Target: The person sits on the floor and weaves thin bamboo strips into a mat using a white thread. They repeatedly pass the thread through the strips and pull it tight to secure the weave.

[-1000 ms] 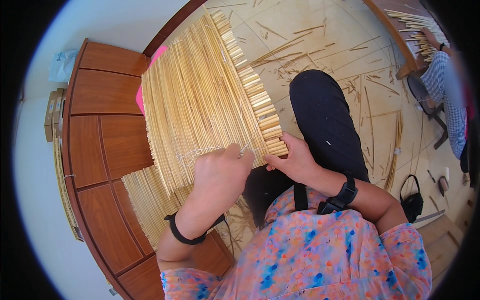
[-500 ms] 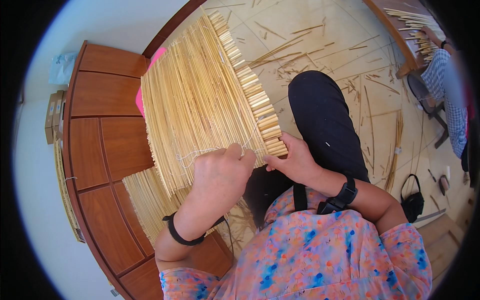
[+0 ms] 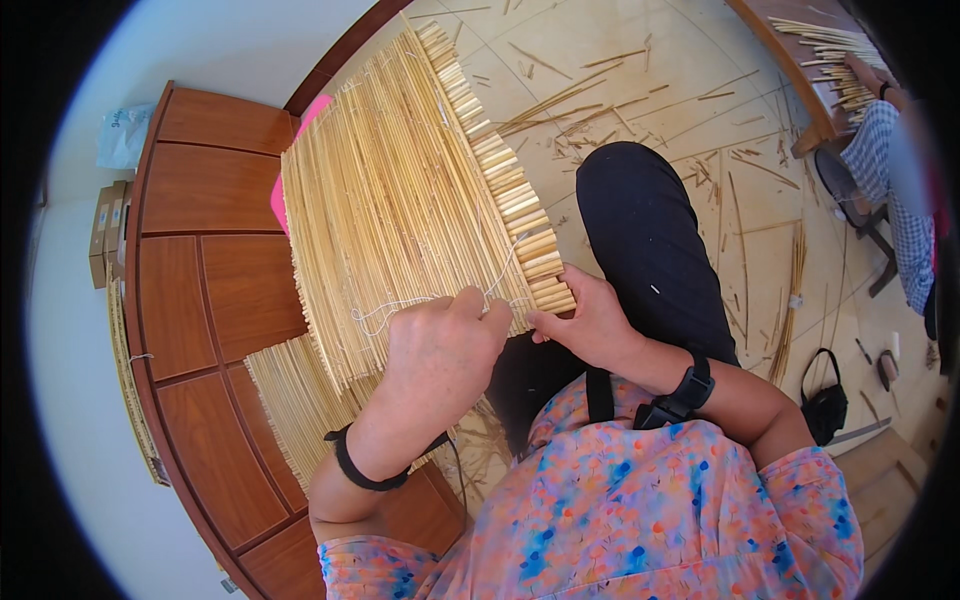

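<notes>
A mat of straw-coloured reed sticks (image 3: 385,190) lies across my lap, its cut stick ends lined up along the right edge. Thin white string (image 3: 378,306) loops over the mat's near part. My left hand (image 3: 440,345) rests on the near edge with its fingers closed in a pinch, and the string runs into them from both sides. At the near right corner, my right hand (image 3: 592,322) grips the reed ends between thumb and fingers. The left fingertips and the mat's underside are hidden.
Wooden cabinet panels (image 3: 205,190) stand at the left, with another reed mat (image 3: 295,400) leaning low against them. Loose sticks (image 3: 560,105) litter the tiled floor. A reed bundle (image 3: 793,300) and a black bag (image 3: 826,405) lie right. Another person's hand (image 3: 866,72) touches sticks far right.
</notes>
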`<state>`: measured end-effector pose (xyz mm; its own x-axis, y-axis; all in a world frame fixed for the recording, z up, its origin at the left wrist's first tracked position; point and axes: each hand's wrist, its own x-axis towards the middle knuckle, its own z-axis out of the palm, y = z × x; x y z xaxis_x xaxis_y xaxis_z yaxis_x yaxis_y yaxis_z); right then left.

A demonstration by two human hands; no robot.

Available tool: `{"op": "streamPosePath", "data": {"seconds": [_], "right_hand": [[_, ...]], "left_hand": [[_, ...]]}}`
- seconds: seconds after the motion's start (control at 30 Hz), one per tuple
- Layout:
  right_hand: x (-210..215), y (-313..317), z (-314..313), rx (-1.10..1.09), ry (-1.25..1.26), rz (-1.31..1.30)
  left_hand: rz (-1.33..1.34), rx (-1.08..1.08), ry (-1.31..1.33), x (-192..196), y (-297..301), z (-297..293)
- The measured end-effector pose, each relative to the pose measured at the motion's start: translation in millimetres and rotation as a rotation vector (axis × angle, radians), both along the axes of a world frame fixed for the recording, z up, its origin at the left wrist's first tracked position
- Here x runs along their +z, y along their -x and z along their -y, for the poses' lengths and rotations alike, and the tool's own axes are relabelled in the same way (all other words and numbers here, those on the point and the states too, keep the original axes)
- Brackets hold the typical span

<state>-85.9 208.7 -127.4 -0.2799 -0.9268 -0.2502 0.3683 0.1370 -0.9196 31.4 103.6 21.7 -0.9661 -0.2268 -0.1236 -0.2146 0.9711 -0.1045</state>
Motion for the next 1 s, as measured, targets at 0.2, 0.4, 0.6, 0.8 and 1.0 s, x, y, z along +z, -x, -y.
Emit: {"op": "streamPosePath", "data": {"seconds": [0.2,0.4,0.6,0.8,1.0], "right_hand": [[-2,-2,2,-0.051,0.03,0.021],[-2,-1,0,-0.049,0.046,-0.01],[2,-1,-3,-0.008,0.007,0.056],[1,6,-5,0.015,0.06,0.225],[25,12,-21,-0.157,0.195,0.236]], "left_hand": [[0.009,0.002,0.01,-1,0,0],[0.016,-0.079,0.021,-2,8,-3],[0.077,-0.099,-0.035,-5,12,1],[0.099,-0.121,-0.043,19,21,9],[0.023,-0.215,0.039,33,25,-2]]}}
